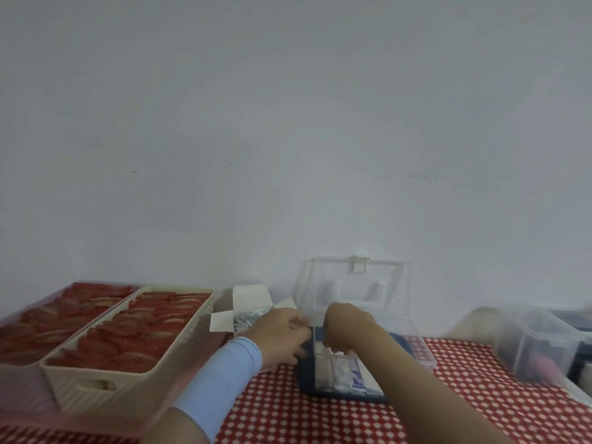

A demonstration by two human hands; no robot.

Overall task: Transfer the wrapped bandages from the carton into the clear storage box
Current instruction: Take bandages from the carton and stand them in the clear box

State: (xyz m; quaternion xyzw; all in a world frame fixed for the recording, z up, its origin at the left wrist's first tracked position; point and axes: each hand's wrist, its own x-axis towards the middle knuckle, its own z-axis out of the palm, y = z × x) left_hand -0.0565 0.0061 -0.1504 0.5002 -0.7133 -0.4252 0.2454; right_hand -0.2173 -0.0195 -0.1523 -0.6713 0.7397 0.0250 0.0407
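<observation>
Because the wrapped bandages (347,374) must end up lying flat in the clear storage box (306,384), our right hand (347,325) arches over its open top, fingers (333,346) curled down among the packets; blur hides whether they pinch one. Just left of them, the fingers (299,347) of our left hand (278,334) curl against the box's rim, probably to steady it, though a true grip we cannot confirm. Beyond that hand the carton (248,302) stands open, more bandages showing inside. Both forearms reach forward across the checked bench (320,418), the left in a blue sleeve (221,376).
</observation>
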